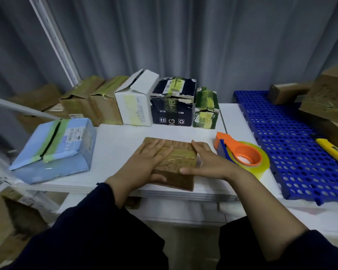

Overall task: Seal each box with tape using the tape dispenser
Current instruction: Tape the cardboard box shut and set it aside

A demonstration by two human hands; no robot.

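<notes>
On the far left of the white table, a blue box is set askew, with strips of green tape along either side of its dark top seam. Behind it, a row of boxes is lined up against the grey curtain: two brown boxes with greenish tape, a white box with one flap raised, a dark printed box with torn, taped flaps, and a small green box.

Near the front edge of the table, at the centre, a small brown box is placed, and clear tape can be seen glinting across its top. The left hand is laid flat on the left part of that top, fingers straight and slightly spread, the thumb lowered along the near side. The right hand is set against the box's right edge, fingers straight and held together, the thumb stretched leftward over the near top edge.

Just beside the right hand, the orange tape dispenser lies ungripped on the table, loaded with a roll of yellowish clear tape. Further right, a blue perforated mat is spread out; a yellow utility knife lies on it, and more brown cartons are stacked at its far end.
</notes>
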